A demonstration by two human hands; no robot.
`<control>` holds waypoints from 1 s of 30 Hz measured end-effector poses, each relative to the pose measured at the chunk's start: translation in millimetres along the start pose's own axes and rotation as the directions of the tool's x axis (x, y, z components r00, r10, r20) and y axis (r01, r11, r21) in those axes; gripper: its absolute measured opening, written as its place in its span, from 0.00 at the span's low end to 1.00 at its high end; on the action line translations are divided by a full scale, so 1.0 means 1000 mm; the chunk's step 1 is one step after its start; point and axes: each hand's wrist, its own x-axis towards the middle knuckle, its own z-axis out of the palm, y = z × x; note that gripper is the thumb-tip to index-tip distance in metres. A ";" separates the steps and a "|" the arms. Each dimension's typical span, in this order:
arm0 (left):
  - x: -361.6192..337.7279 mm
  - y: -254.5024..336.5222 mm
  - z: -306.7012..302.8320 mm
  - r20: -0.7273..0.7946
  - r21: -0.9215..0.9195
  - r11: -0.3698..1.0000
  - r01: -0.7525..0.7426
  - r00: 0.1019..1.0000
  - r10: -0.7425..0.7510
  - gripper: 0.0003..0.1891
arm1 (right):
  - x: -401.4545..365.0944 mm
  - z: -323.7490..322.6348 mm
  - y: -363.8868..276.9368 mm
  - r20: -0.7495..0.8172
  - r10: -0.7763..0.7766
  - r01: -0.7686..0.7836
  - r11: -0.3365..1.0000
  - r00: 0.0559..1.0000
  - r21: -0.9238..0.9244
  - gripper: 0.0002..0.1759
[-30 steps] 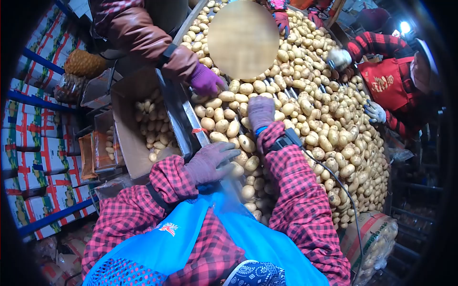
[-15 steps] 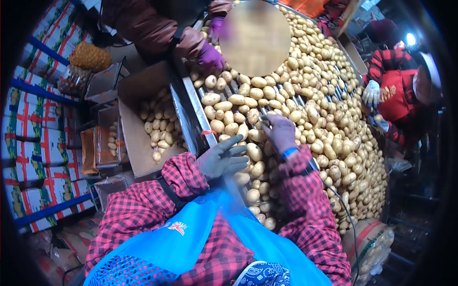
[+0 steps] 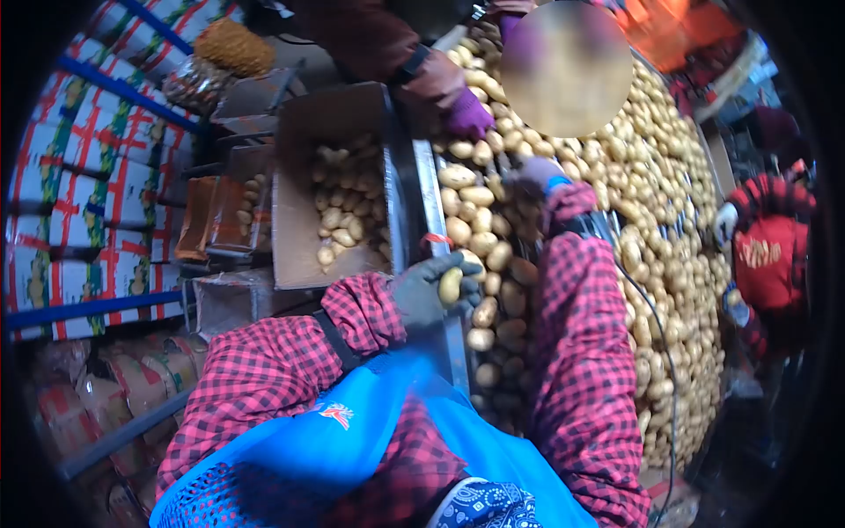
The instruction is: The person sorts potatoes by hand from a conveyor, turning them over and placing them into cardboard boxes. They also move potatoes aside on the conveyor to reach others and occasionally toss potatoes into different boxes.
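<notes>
My left hand (image 3: 424, 292), in a grey glove, is closed around a yellowish potato (image 3: 451, 286) beside the metal edge of the sorting table. My right hand (image 3: 533, 174), also gloved, reaches farther forward over the heap of potatoes (image 3: 656, 167). Its fingers are blurred and partly hidden, so I cannot make out whether they grip one. Several loose potatoes (image 3: 481, 243) lie on the table between my two hands. Close to my right hand, a co-worker's purple-gloved hand (image 3: 468, 114) rests at the table's edge.
An open cardboard box (image 3: 295, 194) partly filled with potatoes stands left of the metal rail (image 3: 427, 180). Stacked white-and-red cartons (image 3: 97, 211) line the left side. Across the heap is another person in a red apron (image 3: 767, 264). A black cable (image 3: 656, 321) hangs near my right arm.
My view has shifted, so the scene sits farther right. My left hand, open before, now holds a potato. My right hand has moved forward, nearer the co-worker's hand.
</notes>
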 end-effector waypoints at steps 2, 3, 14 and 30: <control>-0.006 0.003 -0.025 0.199 0.044 0.999 -0.031 0.980 0.022 0.21 | -0.002 0.014 0.017 0.086 -0.211 0.199 0.971 0.974 0.130 0.33; -0.010 0.003 -0.033 0.293 0.092 0.993 -0.078 0.955 0.048 0.26 | -0.014 0.015 0.004 0.160 -0.122 0.135 0.988 0.980 -0.075 0.33; -0.080 0.041 -0.061 0.257 -0.053 0.980 -0.191 0.946 0.199 0.36 | -0.151 0.025 -0.140 -0.263 0.195 0.087 0.624 0.945 0.776 0.26; -0.346 0.128 -0.279 -0.191 0.368 0.654 -0.661 0.635 0.749 0.23 | -0.206 0.050 -0.215 -0.507 -0.133 0.399 0.792 0.852 0.462 0.23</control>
